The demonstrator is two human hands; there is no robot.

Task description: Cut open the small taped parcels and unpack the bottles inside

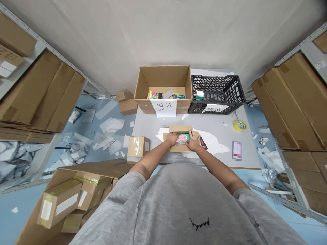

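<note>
Head view: at six o'clock of the desk [145, 126], the left hand [172, 139] and right hand [192, 142] lie half open, firm grip unclear, pressing evenly on a cardboard box [180, 129] beside a green item [184, 137], good for steadiness.

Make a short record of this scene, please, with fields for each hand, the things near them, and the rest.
Left hand: resting on an open small cardboard box, beside clear plastic wrap
Right hand: on the box's right side, next to a green and pink item
Things: red and black tool, lying right of the box
Rest: yellow tape roll; black plastic crate; large cardboard box with paper sign; taped carton
</note>
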